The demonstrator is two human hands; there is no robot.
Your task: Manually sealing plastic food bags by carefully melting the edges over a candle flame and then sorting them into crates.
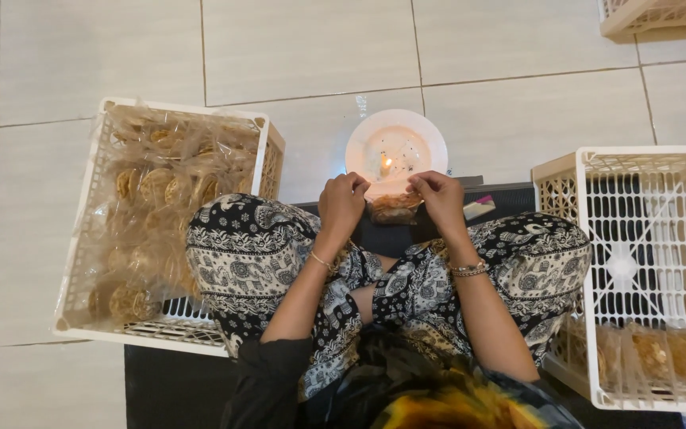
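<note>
Plainly, the person sits cross-legged on the floor [105, 48] with both hands raised over the lap, the left hand [341, 202] and right hand [441, 199] each pinched shut on the top edge of a small clear packet of biscuits [393, 208], held just at six o'clock of a white plate [430, 139] bearing a lit candle [387, 165], likely so the flame sits close. The packet looks glossy, its contents golden-brown. Full crate [89, 230] at nine o'clock, near-empty crate [637, 159] at three.
</note>
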